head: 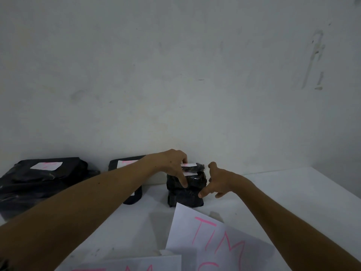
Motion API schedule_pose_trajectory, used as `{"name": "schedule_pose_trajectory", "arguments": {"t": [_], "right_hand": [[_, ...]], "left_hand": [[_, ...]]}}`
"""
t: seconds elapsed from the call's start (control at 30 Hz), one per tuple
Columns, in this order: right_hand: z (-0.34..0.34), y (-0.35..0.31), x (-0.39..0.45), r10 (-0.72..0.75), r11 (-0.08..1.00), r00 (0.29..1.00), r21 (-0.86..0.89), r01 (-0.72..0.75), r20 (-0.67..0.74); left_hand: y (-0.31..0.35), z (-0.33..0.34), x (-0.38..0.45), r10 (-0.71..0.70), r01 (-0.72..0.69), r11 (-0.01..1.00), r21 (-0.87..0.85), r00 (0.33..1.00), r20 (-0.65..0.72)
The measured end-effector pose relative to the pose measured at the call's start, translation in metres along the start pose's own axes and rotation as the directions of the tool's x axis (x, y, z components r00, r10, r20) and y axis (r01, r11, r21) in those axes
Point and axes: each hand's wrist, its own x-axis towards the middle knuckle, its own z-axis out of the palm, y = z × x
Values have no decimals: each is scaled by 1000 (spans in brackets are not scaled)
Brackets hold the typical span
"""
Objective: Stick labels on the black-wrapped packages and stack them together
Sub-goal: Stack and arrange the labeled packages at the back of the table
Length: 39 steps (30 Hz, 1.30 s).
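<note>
Black-wrapped small packages (186, 187), labelled, already stand stacked by the wall at twelve o'clock, left hand (172, 163) pinching the upper ones, right hand (216, 181) with fingers spread touching the lowest, while larger labelled packages (45, 178) at nine o'clock sit apart.

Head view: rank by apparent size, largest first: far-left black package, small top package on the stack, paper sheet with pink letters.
1. Paper sheet with pink letters, though it lies nearest the camera, which inflates it.
2. Far-left black package.
3. Small top package on the stack, partly hidden under the left hand.
</note>
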Motion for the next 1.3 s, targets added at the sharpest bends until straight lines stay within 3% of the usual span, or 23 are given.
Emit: {"name": "schedule_pose_trajectory", "arguments": {"t": [0.17, 0.3, 0.6, 0.8, 1.0, 1.3], "right_hand": [[9, 8, 5, 130, 987, 984, 78, -140, 125], [8, 19, 12, 64, 998, 974, 7, -67, 215], [15, 26, 35, -24, 990, 985, 143, 0, 169], [23, 19, 54, 18, 1000, 996, 3, -18, 82], [16, 17, 46, 53, 998, 989, -26, -50, 141], [-13, 9, -23, 96, 990, 992, -115, -86, 83]], "left_hand": [[1, 14, 3, 41, -42, 991, 130, 999, 11], [1, 21, 5, 64, -61, 988, 140, 998, -14], [-8, 22, 16, 35, -27, 991, 129, 998, -57], [-16, 14, 29, -9, 18, 990, 141, 998, -60], [-11, 13, 25, -39, 49, 980, 195, 998, -57], [19, -14, -9, -4, 56, 966, 251, 979, -203]]}}
